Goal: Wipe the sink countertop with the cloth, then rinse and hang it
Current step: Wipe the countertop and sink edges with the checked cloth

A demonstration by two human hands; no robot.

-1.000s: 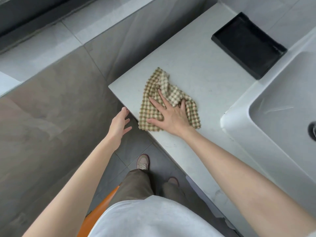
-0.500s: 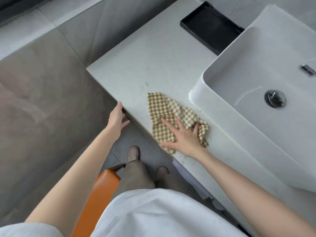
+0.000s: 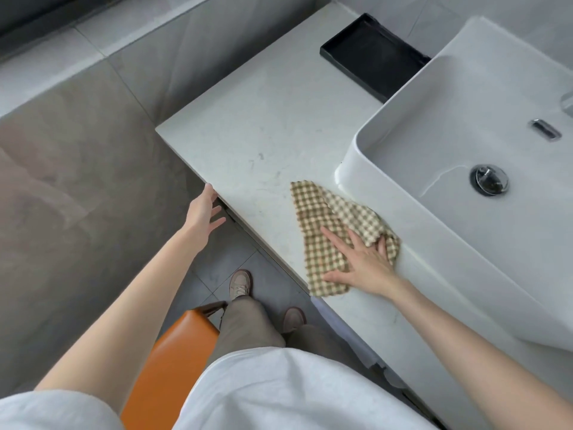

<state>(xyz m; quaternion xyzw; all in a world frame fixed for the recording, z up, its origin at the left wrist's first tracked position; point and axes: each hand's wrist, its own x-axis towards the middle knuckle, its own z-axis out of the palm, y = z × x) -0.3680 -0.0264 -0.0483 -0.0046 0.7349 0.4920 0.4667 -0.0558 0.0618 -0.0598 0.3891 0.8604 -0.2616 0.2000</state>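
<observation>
Head view looks down on the right hand (image 3: 359,262) lying flat with fingers spread, palm pressing the cloth (image 3: 328,231) onto the countertop (image 3: 263,144); it grasps nothing, only pins the fabric by pressure. The cloth sits on the near strip of the counter, its right edge touching the base of the sink (image 3: 403,187), one corner pointing far-left and a fold bunched under the fingers. It is a soft woven rag in a tan and cream check, thin enough to crumple, so the bunched fold probably drags less evenly than the flat part. The left hand (image 3: 203,209) is released and empty, fingers loosely extended, its fingertips at the left front edge of the counter as if steadying the body. The wiping step is in hand, and rinsing and hanging are yet to come. To wipe well, I judge the palm should keep even downward pressure and run the cloth along the seam where the basin meets the stone, since grime tends to settle there, then sweep outward in overlapping passes toward the far end. The countertop is a pale, smooth stone-like slab with faint veins and a few small dark flecks toward the middle. The sink is a glossy white rectangular vessel with rounded corners and a metal drain (image 3: 489,180). A shallow black tray (image 3: 372,54) with a low rim rests at the far end, just beside the basin, and would need wiping around
</observation>
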